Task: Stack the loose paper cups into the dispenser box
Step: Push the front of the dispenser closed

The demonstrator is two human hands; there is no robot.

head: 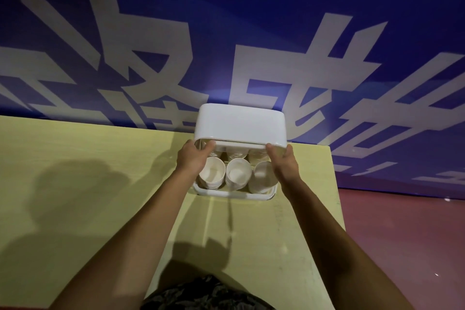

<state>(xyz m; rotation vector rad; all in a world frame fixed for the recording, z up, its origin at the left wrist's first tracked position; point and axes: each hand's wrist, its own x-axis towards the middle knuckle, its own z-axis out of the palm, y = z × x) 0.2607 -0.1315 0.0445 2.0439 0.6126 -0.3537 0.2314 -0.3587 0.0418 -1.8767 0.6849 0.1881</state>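
A white dispenser box stands near the far edge of a yellow table. Stacks of white paper cups fill it in rows, mouths up. Its white lid is raised and tilted over the back of the box, hiding the rear cups. My left hand grips the lid's front left edge, fingers curled under the rim. At the front right corner my right hand grips the lid the same way.
A blue banner with large white characters rises right behind the table. The table's right edge drops to a reddish floor. Patterned clothing shows at the bottom.
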